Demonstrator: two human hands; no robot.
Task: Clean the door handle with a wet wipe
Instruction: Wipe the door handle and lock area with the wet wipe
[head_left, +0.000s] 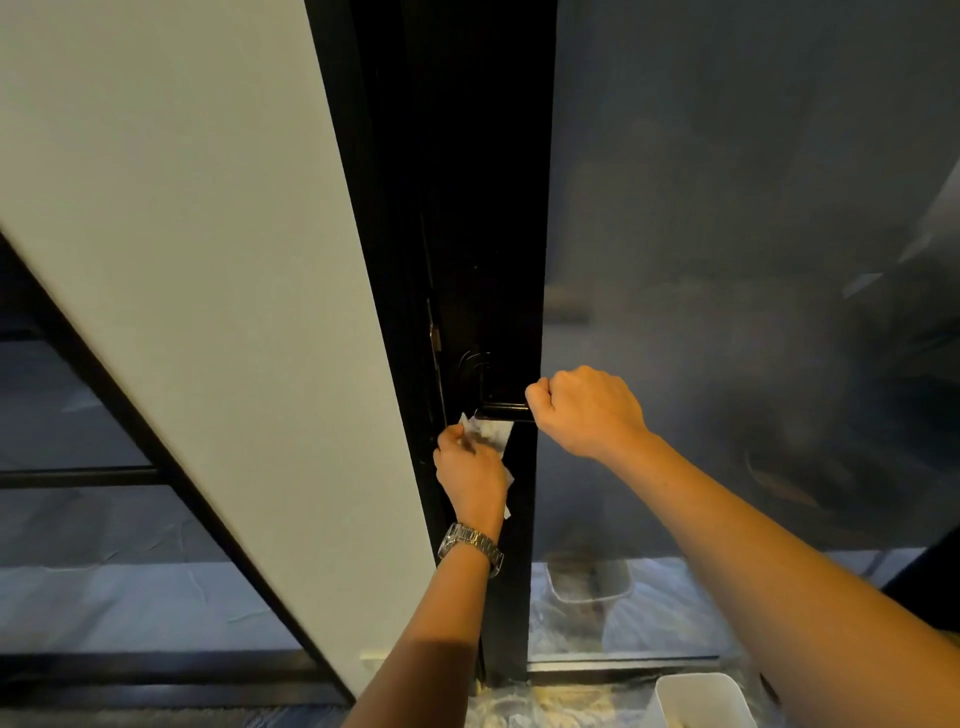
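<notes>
From the head view we see the black door handle (503, 410), a horizontal lever on the dark door frame (467, 218), just below a round fitting. The right hand (584, 410) is closed in a fist around the lever's right end, with the fingers wrapped over the bar and the knuckles towards us, so that end is hidden inside the grip.

The left hand (470, 475) reaches up from below and pinches the wet wipe (492, 434) between its curled fingers and thumb. The wipe's crumpled white top rises above the fingertips to the underside of the lever's left end. We cannot tell whether it presses there or only touches. A loose corner of the wipe trails out beside the palm, towards the wrist.

A metal watch (470, 550) sits on the left wrist. A pale wall panel (208, 260) stands left of the frame and frosted glass (727, 234) right of it. A white tub (696, 699) sits on the floor at the bottom.
</notes>
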